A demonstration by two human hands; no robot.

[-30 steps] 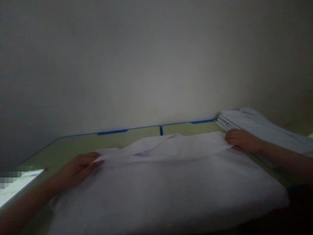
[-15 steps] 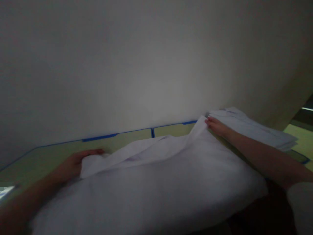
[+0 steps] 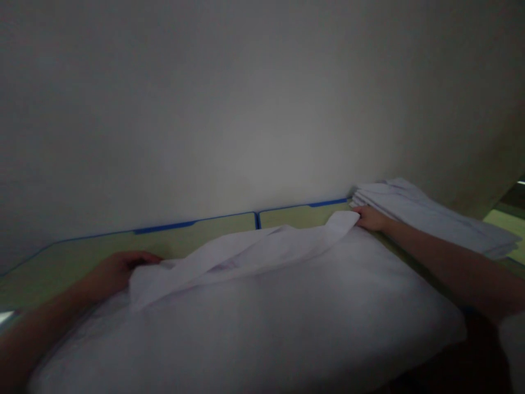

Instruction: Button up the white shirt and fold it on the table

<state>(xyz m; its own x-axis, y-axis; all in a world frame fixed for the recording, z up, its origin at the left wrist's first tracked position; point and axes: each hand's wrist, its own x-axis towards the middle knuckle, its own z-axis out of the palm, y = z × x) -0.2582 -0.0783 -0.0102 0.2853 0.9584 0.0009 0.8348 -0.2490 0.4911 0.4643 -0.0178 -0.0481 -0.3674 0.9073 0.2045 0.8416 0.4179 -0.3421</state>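
Observation:
A large white cloth [image 3: 262, 328] is spread in front of me, its far edge folded back in a loose, uneven strip. My left hand [image 3: 123, 268] grips the far left corner of the cloth, thumb and fingers closed around the fabric. At the far right corner my right hand [image 3: 369, 218] pinches the folded edge between thumb and fingers. Just beyond the right hand lies a stack of folded white cloths [image 3: 426, 213]. The near edge of the spread cloth falls into shadow, and its fabric type is hard to tell.
Underneath is a pale yellow-green tabletop [image 3: 98, 246] with blue edging, and a seam divides it near the middle. A plain grey wall [image 3: 254, 109] rises directly behind it. Another pale yellow-green surface [image 3: 508, 221] shows at the far right.
My right hand has moved slightly right and down, laying its raised corner of the cloth flatter. My left hand has shifted a little left, still on its corner.

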